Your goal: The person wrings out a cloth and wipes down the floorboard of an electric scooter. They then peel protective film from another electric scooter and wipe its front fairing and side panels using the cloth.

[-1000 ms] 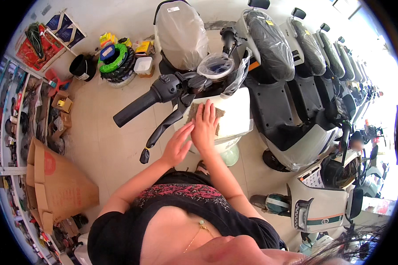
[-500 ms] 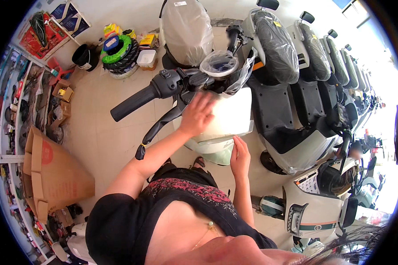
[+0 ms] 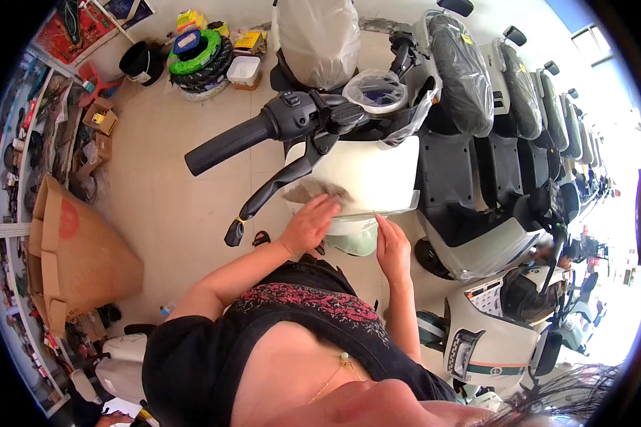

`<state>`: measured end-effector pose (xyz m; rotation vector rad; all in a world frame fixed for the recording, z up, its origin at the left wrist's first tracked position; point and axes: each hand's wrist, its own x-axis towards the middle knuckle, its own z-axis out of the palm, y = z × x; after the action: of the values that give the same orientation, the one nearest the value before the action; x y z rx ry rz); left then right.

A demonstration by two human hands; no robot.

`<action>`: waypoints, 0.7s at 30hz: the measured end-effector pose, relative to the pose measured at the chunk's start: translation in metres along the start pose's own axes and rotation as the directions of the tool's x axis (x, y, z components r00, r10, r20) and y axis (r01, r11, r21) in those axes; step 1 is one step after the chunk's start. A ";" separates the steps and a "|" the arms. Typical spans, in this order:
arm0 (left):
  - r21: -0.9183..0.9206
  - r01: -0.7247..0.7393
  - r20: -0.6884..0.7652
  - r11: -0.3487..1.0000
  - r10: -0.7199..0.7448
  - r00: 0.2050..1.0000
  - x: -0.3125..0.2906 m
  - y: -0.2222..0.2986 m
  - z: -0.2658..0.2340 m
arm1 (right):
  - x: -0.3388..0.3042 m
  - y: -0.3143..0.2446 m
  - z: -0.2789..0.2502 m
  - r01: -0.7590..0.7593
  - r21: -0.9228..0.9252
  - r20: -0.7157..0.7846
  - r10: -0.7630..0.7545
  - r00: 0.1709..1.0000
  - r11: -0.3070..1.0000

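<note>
In front of me a scooter with a cream-white front panel (image 3: 367, 167) stands below its black handlebar (image 3: 235, 146). My left hand (image 3: 310, 226) presses a grey cloth (image 3: 312, 189) against the left lower part of this panel, with the fingers over the cloth's edge. A clear plastic strip (image 3: 399, 206) runs along the panel's lower edge. My right hand (image 3: 393, 249) is at that edge, fingers stretched out and fingertips at the strip. Whether it grips the edge cannot be made out. A black brake lever (image 3: 274, 191) slants down left of the panel.
Several plastic-wrapped scooters (image 3: 459, 78) line the right side. On the left are a large cardboard box (image 3: 96, 249) and loaded shelves (image 3: 21, 171). Stacked tyres (image 3: 203, 67) and a black bucket (image 3: 142, 64) stand by the far wall.
My left hand has moved down across the panel, and the grey cloth shows more plainly at its fingers. My right hand stays at the lower edge. The view has shifted slightly.
</note>
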<state>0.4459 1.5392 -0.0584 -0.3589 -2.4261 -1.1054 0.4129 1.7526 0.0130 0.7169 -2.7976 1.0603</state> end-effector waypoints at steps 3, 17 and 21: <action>0.217 -0.084 0.245 0.973 0.030 0.969 0.007 0.003 -0.004 | 0.006 -0.003 -0.003 0.017 -0.007 0.044 -0.016 0.999 1.000; -0.841 0.358 -0.224 0.405 -0.864 0.452 0.027 -0.063 -0.017 | 0.008 -0.002 -0.013 0.047 -0.022 0.148 -0.044 0.988 0.999; -0.487 0.215 -0.222 0.847 -0.358 0.907 -0.023 0.008 0.019 | 0.015 -0.002 -0.016 0.073 -0.016 0.134 -0.070 0.989 0.997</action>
<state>0.4636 1.5575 -0.0753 0.0523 -1.9692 -1.7298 0.3989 1.7554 0.0296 0.9110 -2.8635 1.0050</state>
